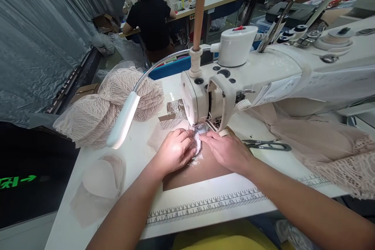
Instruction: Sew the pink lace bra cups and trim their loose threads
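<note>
Under the needle of a white sewing machine (202, 101) lies a small pale piece of lace fabric (197, 144), brightly lit by the lamp. My left hand (177, 149) grips its left side with the fingers bent around the edge. On the other side, my right hand (227, 149) presses its fingertips at the fabric's right edge, close to the presser foot; whether they pinch it is hard to see. Both hands rest over a brown sheet (187, 177) on the table. Sheer beige mesh (161, 134) spreads out left of my left hand.
A bendable lamp (123, 121) arches over the left side. Lace bundles (117, 101) and round beige cup pieces (101, 177) lie left. Thread snips (266, 145) and more lace fabric (328, 152) lie right. A printed ruler (205, 209) runs along the front edge. Another person (150, 19) sits beyond.
</note>
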{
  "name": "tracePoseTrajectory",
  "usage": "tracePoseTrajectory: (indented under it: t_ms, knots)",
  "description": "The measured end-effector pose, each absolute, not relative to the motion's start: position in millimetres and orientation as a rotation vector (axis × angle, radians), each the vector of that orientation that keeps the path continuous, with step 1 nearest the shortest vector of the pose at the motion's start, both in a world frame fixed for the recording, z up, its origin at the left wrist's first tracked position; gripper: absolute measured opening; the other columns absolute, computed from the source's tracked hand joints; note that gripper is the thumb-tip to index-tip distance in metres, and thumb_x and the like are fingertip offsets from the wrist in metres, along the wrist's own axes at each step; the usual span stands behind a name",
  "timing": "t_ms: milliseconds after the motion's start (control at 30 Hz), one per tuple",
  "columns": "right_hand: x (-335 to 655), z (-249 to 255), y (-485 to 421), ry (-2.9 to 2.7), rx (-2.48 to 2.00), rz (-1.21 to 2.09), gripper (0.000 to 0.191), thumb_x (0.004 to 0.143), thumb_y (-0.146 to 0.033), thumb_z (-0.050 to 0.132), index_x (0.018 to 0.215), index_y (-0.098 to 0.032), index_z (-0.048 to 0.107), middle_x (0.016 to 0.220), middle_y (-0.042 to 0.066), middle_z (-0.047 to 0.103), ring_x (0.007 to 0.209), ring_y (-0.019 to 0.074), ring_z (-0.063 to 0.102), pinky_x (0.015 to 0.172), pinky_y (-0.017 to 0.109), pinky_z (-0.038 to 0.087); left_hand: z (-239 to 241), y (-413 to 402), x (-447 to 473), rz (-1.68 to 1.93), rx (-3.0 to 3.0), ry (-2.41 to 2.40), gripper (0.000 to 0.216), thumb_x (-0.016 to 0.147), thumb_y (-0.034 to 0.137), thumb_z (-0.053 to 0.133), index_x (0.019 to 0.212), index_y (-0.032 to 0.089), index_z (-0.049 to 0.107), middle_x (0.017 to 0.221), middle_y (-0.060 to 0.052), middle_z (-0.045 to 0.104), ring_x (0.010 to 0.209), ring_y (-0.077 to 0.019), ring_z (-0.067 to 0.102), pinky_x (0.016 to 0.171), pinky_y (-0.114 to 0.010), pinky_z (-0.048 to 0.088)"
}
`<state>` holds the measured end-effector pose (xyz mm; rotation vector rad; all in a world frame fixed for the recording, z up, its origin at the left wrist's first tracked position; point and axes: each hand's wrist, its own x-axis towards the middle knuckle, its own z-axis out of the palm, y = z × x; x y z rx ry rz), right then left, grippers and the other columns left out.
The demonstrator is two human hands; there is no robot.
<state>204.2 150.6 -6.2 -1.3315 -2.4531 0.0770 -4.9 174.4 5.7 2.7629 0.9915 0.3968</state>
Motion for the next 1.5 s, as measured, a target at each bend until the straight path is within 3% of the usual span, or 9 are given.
tracePoseTrajectory:
  t_ms: [200,633,967,1500]
  knots:
    - [203.1,-6.6,149.3,-2.436,-1.264,0.136,0.030,0.087,-0.010,0.043,0.104,-0.016,0.066,0.084,0.004,0.064,0.063,0.0131,0.047,0.060,0.027,0.033,7.0,174.1,-3.9,0.412,2.795,0.920,0.026,0.093,0.027,0.042,0.111,0.017,0.059,0.109,-0.009,0.064,0.101,-0.0222,0.055,0.086,-0.040,0.044]
    - [201.2,-8.4,148.1,-2.371,-1.340,0.155,0.029,0.085,-0.008,0.041,0.097,-0.016,0.067,0.081,0.004,0.065,0.068,0.0148,0.053,0.067,0.027,0.036,6.9,174.7,-9.8,0.373,2.832,0.805,0.028,0.089,0.022,0.046,0.111,0.021,0.063,0.097,-0.009,0.062,0.093,-0.0205,0.053,0.086,-0.037,0.042]
    - [197.7,-5.9,147.8,-2.511,-1.285,0.138,0.025,0.087,-0.011,0.046,0.098,-0.017,0.067,0.081,0.003,0.059,0.064,0.0123,0.042,0.056,0.028,0.025,3.3,176.5,-6.8,0.386,2.807,0.879,0.028,0.093,0.025,0.040,0.111,0.019,0.061,0.117,-0.010,0.062,0.100,-0.0212,0.055,0.087,-0.039,0.044]
    - [197.1,-5.8,147.6,-2.503,-1.248,0.120,0.023,0.086,-0.011,0.045,0.090,-0.016,0.067,0.079,0.004,0.058,0.064,0.0127,0.041,0.056,0.027,0.025,-0.8,176.1,-5.8,0.345,2.859,0.955,0.030,0.093,0.026,0.042,0.118,0.017,0.057,0.126,-0.008,0.059,0.100,-0.0226,0.054,0.086,-0.040,0.043]
